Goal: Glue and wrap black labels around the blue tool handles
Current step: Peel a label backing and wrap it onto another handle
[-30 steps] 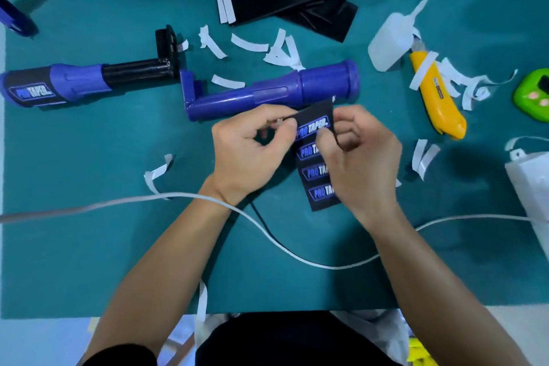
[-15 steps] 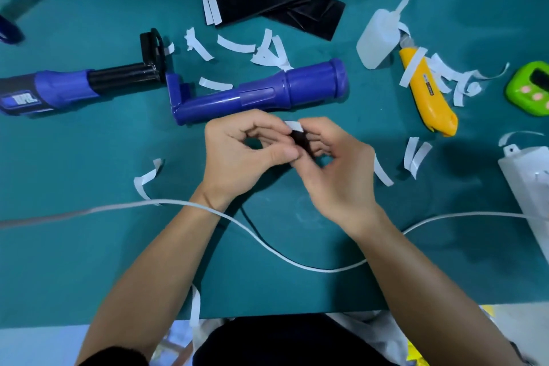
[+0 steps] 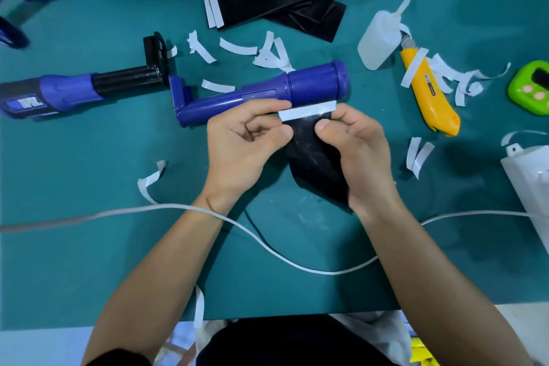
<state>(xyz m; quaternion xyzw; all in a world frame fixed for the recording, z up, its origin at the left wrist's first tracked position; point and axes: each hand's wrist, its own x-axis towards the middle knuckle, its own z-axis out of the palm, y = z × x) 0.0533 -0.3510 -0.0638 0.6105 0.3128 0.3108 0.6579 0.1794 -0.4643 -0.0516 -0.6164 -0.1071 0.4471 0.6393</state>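
I hold a black label (image 3: pixel 315 157) between both hands, its plain black back facing up and a white backing strip (image 3: pixel 307 111) along its top edge. My left hand (image 3: pixel 243 142) pinches the left end of that strip with thumb and forefinger. My right hand (image 3: pixel 359 151) grips the label's right side, thumb on top. Just beyond my hands a bare blue tool handle (image 3: pixel 261 92) lies on the teal mat (image 3: pixel 89 246). Further left lies a second blue tool (image 3: pixel 74 92) with a black label around its grip.
A stack of black labels (image 3: pixel 276 0) sits at the back. A glue bottle (image 3: pixel 380 38), a yellow utility knife (image 3: pixel 427 92) and a green device (image 3: pixel 531 86) lie to the right. Peeled white strips (image 3: pixel 237 49) are scattered about. A white cable (image 3: pixel 267 249) crosses the mat below my wrists.
The label has been turned over: its printed face showed a second ago, now the plain back and white strip face up. My hands moved apart along the strip.
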